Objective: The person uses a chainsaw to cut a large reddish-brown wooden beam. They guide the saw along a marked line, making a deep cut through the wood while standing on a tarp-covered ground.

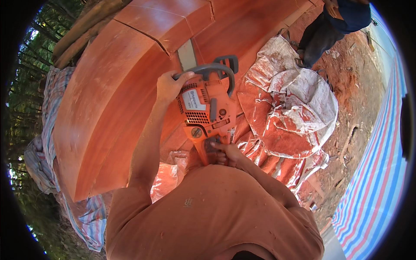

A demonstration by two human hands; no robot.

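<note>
An orange chainsaw [209, 102] is held in front of my chest. My left hand [170, 86] is closed around the left end of its dark front handle. Lower down, my right hand [227, 153] grips the rear handle, its fingers partly hidden. The pale guide bar [186, 54] points away from me, against a large reddish timber block [108, 65]. Where the bar's tip lies, and whether it is in the wood, I cannot tell. Dark cut lines run across the block's upper part.
White sacks [299, 99] dusted with red sawdust lie to the right. Beyond them a person in dark trousers [320, 37] is at the upper right. Striped tarpaulin [372, 173] edges the right side, with more at left. Logs [86, 28] rest behind the timber, near trees.
</note>
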